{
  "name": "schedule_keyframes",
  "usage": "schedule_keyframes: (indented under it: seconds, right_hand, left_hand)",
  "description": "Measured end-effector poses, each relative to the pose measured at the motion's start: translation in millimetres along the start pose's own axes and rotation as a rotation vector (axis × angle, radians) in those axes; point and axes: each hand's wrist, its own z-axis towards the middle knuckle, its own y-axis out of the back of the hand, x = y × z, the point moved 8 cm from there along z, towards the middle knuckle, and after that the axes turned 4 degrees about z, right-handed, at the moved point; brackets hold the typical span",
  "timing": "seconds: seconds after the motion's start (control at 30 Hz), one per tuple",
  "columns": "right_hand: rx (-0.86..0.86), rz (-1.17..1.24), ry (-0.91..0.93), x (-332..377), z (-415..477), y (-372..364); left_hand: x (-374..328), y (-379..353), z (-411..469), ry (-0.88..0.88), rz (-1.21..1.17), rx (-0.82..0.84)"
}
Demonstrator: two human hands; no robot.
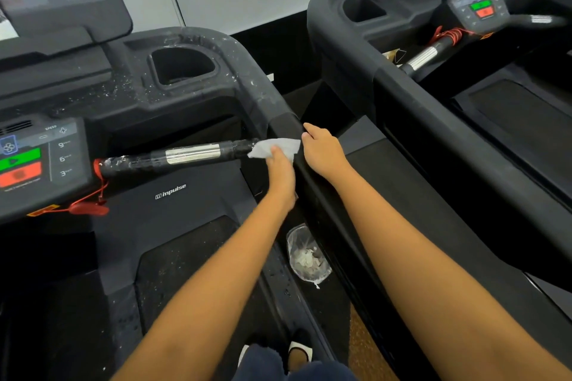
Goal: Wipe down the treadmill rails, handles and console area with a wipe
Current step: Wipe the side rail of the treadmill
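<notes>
My left hand grips a white wipe and holds it against the right end of the horizontal handle bar, where the bar meets the side rail. The bar is black with a silver band and carries white smears along its left part. My right hand rests on top of the side rail just right of the wipe, fingers curled over its edge. White flecks speckle the console and the rail's upper bend. The control panel with green and red buttons sits at the left.
A second treadmill stands close on the right across a narrow gap. A small bin lined with clear plastic holds crumpled wipes on the floor below the rail. A red safety clip hangs under the panel. A cup holder is set in the console.
</notes>
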Motion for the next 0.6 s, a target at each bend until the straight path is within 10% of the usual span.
schedule_keyframes:
  seconds: [0.3, 0.6]
  right_hand:
    - [0.048, 0.02, -0.02, -3, -6, 3]
    - [-0.051, -0.228, 0.058, 0, -25, 0]
  left_hand:
    - [63, -30, -195, -0.171, -0.074, -0.017]
    - [-1, -8, -52, -0.208, 0.048, -0.037]
